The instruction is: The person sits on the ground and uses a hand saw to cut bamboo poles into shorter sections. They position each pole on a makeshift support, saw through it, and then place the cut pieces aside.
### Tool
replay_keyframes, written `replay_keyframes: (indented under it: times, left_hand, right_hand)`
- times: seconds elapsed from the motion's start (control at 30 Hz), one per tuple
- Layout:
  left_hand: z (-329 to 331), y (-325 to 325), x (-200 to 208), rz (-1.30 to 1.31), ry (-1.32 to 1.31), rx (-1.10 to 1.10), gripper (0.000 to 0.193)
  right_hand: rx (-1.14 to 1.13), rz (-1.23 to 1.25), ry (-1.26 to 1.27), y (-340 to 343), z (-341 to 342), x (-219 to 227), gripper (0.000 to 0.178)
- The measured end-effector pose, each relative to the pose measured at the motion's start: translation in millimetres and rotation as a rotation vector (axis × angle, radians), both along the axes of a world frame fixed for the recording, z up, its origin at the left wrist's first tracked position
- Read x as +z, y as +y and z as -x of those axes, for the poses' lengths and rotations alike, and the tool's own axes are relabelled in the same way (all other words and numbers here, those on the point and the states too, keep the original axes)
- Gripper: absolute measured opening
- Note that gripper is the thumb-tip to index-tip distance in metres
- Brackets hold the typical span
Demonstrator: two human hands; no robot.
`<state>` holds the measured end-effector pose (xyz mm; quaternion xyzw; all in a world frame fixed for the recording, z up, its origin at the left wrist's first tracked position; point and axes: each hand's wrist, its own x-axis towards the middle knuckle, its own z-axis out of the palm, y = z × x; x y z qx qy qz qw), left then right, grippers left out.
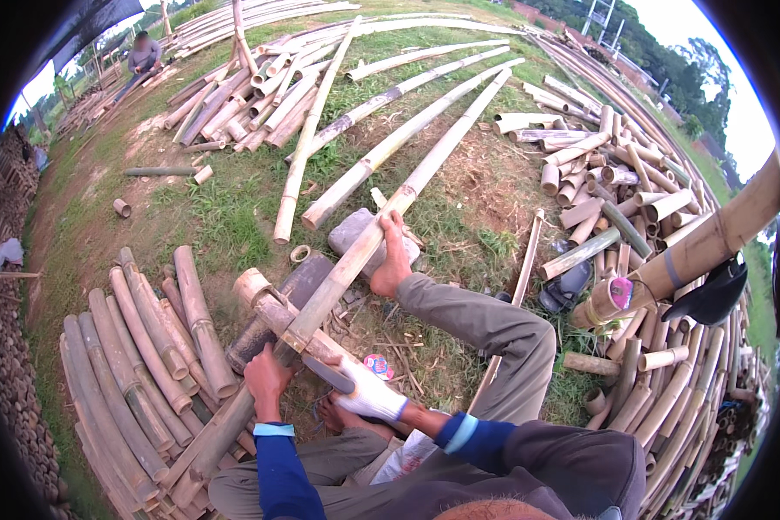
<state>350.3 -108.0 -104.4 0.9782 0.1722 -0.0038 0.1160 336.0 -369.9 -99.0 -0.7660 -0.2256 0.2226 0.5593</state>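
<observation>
A long bamboo pole (355, 257) runs slantwise from the far right to the near left, resting across a shorter, thick bamboo piece (267, 301). My bare left hand (267, 378) is closed around the pole's near part. My right hand (369, 390), in a white glove, is closed on a knife-like tool (328, 373) with a dark, flat blade. Its far end meets the pole just beyond my left hand; the handle is mostly hidden. My bare foot (392, 260) presses against the pole further up, above a grey stone (353, 230).
Cut bamboo lengths (139, 373) lie stacked at the left. More short pieces (615, 186) are heaped at the right, near a slanting bamboo post (693, 251). Other long poles (407, 143) spread over the grass ahead. Another person (145, 56) sits far off at the left.
</observation>
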Motion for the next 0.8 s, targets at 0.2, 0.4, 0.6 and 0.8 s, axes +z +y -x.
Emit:
replay_keyframes:
  times: [0.2, 0.4, 0.6, 0.8]
  left_hand:
    - [-9.0, -6.7, 14.0, 0.038, 0.035, -0.041, 0.066]
    - [-38.8, -67.9, -3.8, 0.139, 0.029, -0.164, 0.067]
    - [-5.3, -4.6, -16.0, 0.023, -0.086, -0.016, 0.068]
    - [14.5, 16.1, 9.2, 0.038, 0.029, 0.003, 0.061]
  right_hand:
    - [-0.053, 0.038, -0.103, -49.4, 46.1, 25.1, 0.063]
    - [-0.169, 0.312, -0.003, -182.4, 147.3, 95.8, 0.073]
    - [-0.096, 0.069, -0.051, -12.4, 12.3, 21.8, 0.051]
    - [-0.049, -0.029, 0.096, -22.1, 46.2, 47.6, 0.061]
